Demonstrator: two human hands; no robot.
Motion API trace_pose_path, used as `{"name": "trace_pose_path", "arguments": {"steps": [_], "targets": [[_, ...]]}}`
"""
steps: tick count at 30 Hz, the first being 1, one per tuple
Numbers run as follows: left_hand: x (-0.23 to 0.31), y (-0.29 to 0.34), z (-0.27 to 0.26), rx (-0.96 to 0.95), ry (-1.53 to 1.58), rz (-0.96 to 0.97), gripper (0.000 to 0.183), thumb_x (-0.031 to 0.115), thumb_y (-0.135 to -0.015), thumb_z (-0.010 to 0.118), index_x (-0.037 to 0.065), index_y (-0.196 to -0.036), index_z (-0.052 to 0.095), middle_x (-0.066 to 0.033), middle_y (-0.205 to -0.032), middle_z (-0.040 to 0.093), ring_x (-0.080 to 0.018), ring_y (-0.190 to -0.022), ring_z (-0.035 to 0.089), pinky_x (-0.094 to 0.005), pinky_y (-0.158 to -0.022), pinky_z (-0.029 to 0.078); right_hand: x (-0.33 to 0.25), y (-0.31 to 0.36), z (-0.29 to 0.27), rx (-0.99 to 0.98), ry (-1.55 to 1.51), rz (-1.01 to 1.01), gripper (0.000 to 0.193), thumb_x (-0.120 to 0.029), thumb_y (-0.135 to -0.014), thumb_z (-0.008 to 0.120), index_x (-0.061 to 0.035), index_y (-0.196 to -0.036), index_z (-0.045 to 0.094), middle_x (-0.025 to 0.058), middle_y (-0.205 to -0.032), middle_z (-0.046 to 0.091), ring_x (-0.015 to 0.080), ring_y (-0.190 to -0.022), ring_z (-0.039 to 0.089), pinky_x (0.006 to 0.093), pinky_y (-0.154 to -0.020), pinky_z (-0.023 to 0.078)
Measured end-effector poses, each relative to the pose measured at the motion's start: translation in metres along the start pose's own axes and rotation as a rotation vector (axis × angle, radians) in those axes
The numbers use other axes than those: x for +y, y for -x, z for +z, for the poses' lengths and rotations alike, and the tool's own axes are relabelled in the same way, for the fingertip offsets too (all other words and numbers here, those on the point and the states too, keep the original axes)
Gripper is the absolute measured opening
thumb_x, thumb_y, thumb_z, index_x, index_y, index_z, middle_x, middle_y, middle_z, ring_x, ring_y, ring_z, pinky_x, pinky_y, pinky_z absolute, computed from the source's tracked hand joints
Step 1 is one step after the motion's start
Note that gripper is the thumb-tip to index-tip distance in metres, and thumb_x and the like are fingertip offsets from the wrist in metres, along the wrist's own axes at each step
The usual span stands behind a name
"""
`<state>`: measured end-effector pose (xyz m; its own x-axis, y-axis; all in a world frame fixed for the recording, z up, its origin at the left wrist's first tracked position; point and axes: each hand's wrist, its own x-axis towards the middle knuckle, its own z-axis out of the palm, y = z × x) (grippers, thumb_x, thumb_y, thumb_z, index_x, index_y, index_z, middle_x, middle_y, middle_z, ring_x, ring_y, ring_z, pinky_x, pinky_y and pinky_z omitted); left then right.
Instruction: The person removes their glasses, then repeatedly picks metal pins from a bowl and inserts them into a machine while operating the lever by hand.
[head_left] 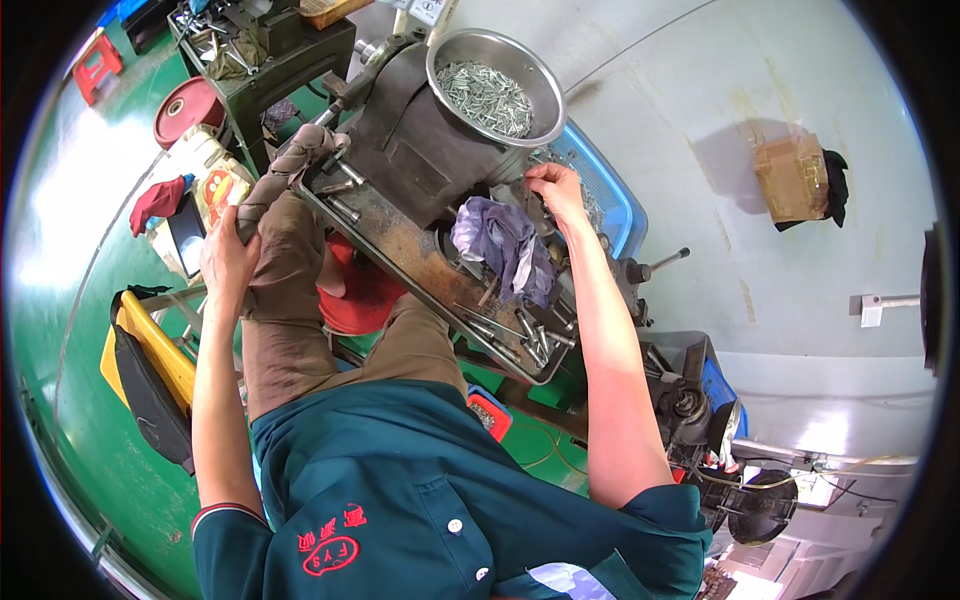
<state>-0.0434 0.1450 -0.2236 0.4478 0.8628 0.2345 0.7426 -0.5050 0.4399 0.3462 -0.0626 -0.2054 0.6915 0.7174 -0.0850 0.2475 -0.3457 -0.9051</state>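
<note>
My left hand (230, 255) is closed round the lower end of a lever wrapped in grey-brown cloth (283, 172), which runs up to the bench machine. On the right, the fingers of my right hand (557, 190) are pinched together at the side of the machine's dark metal body (410, 135). What they hold, if anything, is too small to make out. Just above that hand, a steel bowl (550, 75) full of small screw-like metal pieces (487, 98) rests on the machine. A crumpled purple-grey rag (503, 245) lies below my right hand.
The machine stands in a rust-stained metal tray (415, 265) with loose bolts and rods (535, 335). Behind my right hand is a blue plastic basket (628, 215). A red stool (360, 295) sits under the tray; a yellow chair (160, 345) stands at left. A cardboard box (790, 178) hangs on the wall.
</note>
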Motion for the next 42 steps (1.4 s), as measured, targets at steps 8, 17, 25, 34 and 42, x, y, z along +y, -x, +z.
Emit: {"name": "trace_pose_path", "arguments": {"steps": [8,17,25,34,42], "targets": [[-0.001,-0.0019,-0.0013,-0.074,-0.032,-0.053,0.046,0.018,-0.064,0.059,0.005,-0.107,0.049,-0.0181,-0.09,0.058,-0.0329,-0.083,0.055,-0.0389,-0.071,0.044,-0.0027,0.002,0.002,0.007,0.009,-0.009,0.015,0.002,-0.061,0.056,0.0031,-0.075,0.059,0.0065,-0.069,0.059,0.0115,-0.063,0.054,0.0221,-0.061,0.042],[-0.0002,-0.0015,-0.0014,-0.062,-0.027,-0.05,0.045,0.018,-0.065,0.059,0.005,-0.107,0.05,-0.0191,-0.088,0.058,-0.0343,-0.082,0.055,-0.0389,-0.069,0.044,-0.0033,0.0021,0.0034,0.026,0.02,0.001,0.014,0.003,-0.061,0.056,0.0025,-0.075,0.059,0.0062,-0.069,0.058,0.0116,-0.065,0.054,0.0222,-0.062,0.043],[-0.0006,0.0008,-0.0004,0.009,0.0,-0.017,0.036,0.014,-0.063,0.061,0.003,-0.096,0.05,-0.0188,-0.08,0.057,-0.0349,-0.077,0.055,-0.041,-0.066,0.044,0.0007,0.0003,0.0026,0.029,0.01,0.002,0.018,0.001,-0.061,0.056,0.0032,-0.079,0.059,0.0075,-0.071,0.059,0.0128,-0.065,0.055,0.0227,-0.063,0.043],[0.0026,0.0003,-0.0023,0.002,0.008,-0.031,0.036,0.014,-0.063,0.061,0.003,-0.095,0.05,-0.0189,-0.081,0.057,-0.0348,-0.078,0.055,-0.0406,-0.066,0.044,0.0009,0.0007,0.0024,0.017,0.059,0.004,0.018,0.0,-0.061,0.056,0.0037,-0.078,0.06,0.0088,-0.071,0.06,0.0129,-0.064,0.056,0.0229,-0.063,0.043],[0.0021,-0.0004,-0.0024,-0.003,0.004,-0.036,0.038,0.014,-0.063,0.061,0.003,-0.098,0.05,-0.0192,-0.081,0.057,-0.0352,-0.078,0.055,-0.0408,-0.066,0.044,0.002,0.001,0.0031,0.027,0.009,-0.012,0.017,0.0,-0.061,0.055,0.0034,-0.077,0.059,0.0079,-0.069,0.059,0.0128,-0.064,0.056,0.0226,-0.062,0.043]]}}
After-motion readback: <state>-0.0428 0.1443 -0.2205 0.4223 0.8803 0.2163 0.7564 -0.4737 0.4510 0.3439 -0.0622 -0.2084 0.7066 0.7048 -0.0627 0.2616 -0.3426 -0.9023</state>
